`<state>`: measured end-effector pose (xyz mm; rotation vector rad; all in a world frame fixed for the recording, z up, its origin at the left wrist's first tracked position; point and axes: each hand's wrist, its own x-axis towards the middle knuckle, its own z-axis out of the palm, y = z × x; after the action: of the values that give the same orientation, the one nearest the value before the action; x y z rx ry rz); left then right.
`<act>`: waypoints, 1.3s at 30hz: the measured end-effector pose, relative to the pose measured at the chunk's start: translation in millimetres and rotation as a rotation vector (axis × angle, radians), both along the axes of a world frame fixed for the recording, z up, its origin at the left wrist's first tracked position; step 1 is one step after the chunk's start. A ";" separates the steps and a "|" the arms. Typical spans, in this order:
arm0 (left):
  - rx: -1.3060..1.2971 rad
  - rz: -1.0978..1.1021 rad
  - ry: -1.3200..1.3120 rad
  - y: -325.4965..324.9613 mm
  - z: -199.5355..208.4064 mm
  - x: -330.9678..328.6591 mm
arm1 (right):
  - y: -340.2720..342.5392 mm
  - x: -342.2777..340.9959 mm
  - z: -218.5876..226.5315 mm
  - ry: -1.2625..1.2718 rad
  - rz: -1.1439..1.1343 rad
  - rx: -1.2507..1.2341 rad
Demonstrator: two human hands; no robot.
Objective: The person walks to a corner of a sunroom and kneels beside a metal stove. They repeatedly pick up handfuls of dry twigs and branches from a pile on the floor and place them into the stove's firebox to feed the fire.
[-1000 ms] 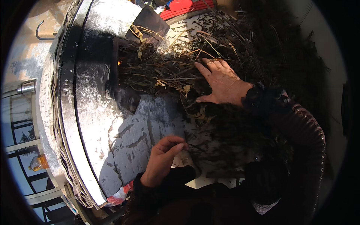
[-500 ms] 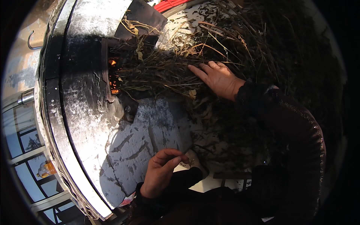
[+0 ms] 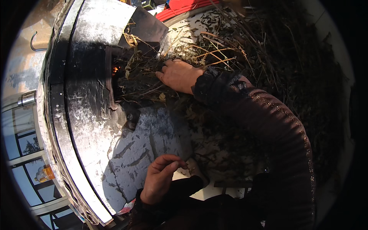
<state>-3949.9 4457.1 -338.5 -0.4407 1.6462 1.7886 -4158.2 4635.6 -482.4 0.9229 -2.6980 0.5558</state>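
My right hand [image 3: 179, 75] lies over a bunch of dry stalks [image 3: 147, 82], fingers bent down onto them. The far ends of the stalks reach into the square opening [image 3: 115, 69] of a soot-blackened stove [image 3: 90, 90]. Inside it a small orange fire [image 3: 115, 70] glows. Lower down, my left hand [image 3: 158, 177] hovers close to my body. Its thumb and fingers are pinched together, and I cannot make out what is between them, if anything.
A dark metal plate [image 3: 143, 28] leans beside the opening. More dry brush [image 3: 264, 61] is heaped on the right. Red rods or tubes [image 3: 184, 9] lie at the far edge. Windows [image 3: 32, 180] and a metal hook [image 3: 37, 42] are on the left.
My right hand has moved left toward the stove opening, and the stalks under it have shifted the same way. Less flame shows. The left hand stays pinched in nearly the same place.
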 end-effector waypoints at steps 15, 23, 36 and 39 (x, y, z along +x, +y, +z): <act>0.006 -0.016 -0.038 -10.6 -13.1 -1.4 | 33.9 51.9 -14.6 -0.334 -0.156 0.003; -0.043 -0.036 -0.083 -15.6 -22.3 -5.1 | 43.5 42.6 -26.2 -0.222 -0.066 -0.216; -0.164 -0.033 -0.092 -9.6 -31.5 -10.7 | 31.6 9.6 -14.2 -0.163 -0.038 -0.132; -0.131 -0.040 -0.070 -8.6 -31.0 -10.3 | 30.7 17.4 -8.9 -0.321 -0.061 -0.004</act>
<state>-3960.2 4448.5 -369.5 -0.5189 1.7175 1.6242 -4140.8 4666.4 -491.4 0.8069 -2.9937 0.7530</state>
